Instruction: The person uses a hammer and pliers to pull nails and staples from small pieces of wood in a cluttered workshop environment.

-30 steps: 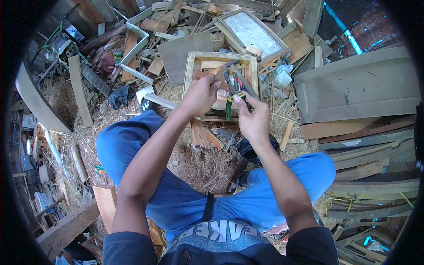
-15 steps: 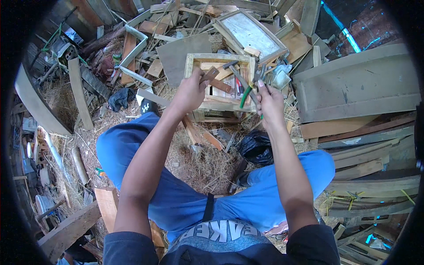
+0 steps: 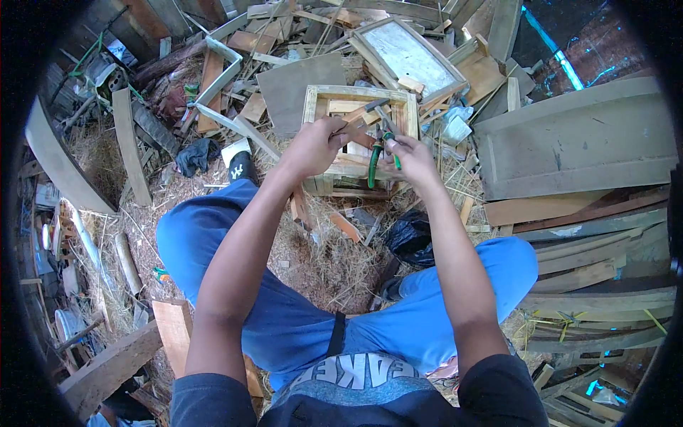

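My left hand [image 3: 317, 147] is closed at the near left corner of a pale wooden frame-like box [image 3: 311, 107], pinching a small reddish-brown strip of wood [image 3: 361, 137] whose end points right. In my right hand [image 3: 414, 164] are green-handled pliers [image 3: 374, 165], tilted over the box with their jaws pointing away from me. The jaws are close to the strip; whether they touch it I cannot make out. A hammer [image 3: 375, 104] lies across the box, its head uppermost and its handle partly hidden behind the pliers and my right hand.
Between my knees, straw and wood offcuts [image 3: 346, 226] cover the ground beside a black plastic bag [image 3: 410, 238]. Beyond the box lie a framed panel [image 3: 409, 53] and scrap wood. Large boards [image 3: 569, 139] stack at the right; a long plank [image 3: 60, 160] leans at the left.
My right hand has moved left with the pliers, bringing them close to the wooden strip. My left hand has shifted slightly right and its wrist has turned.
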{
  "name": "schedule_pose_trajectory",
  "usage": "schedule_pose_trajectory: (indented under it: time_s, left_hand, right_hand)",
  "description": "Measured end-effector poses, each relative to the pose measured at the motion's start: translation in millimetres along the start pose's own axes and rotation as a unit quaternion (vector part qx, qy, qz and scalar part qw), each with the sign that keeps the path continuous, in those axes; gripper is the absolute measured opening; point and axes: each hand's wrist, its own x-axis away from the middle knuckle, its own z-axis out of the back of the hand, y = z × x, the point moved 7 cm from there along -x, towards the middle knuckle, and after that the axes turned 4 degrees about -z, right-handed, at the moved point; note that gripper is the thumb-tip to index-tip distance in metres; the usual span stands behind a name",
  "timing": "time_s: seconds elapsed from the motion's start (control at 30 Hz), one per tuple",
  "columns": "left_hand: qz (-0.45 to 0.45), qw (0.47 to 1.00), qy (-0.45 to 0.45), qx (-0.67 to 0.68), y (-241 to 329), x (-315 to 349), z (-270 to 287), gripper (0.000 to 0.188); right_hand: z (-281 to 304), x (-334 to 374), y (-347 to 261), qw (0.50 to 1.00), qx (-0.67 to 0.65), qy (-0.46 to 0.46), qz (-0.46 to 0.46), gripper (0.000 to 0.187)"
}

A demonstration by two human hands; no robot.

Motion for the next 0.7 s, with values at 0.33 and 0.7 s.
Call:
schedule_pose_trajectory:
  time_s: [0.33,0.7]
  left_hand:
    - [-0.014,0.991,-0.114,0.062,12.5,1.1,-13.5,0.024]
    - [-0.070,0.882,0.240,0.400,21.9,-7.7,91.5,0.036]
  right_hand:
    - [-39.9,22.4,-38.3,0.984,0.074,-0.101,0.127,0.030]
    - [-11.1,24.5,-9.2,0.987,-0.162,0.001,0.002,0.025]
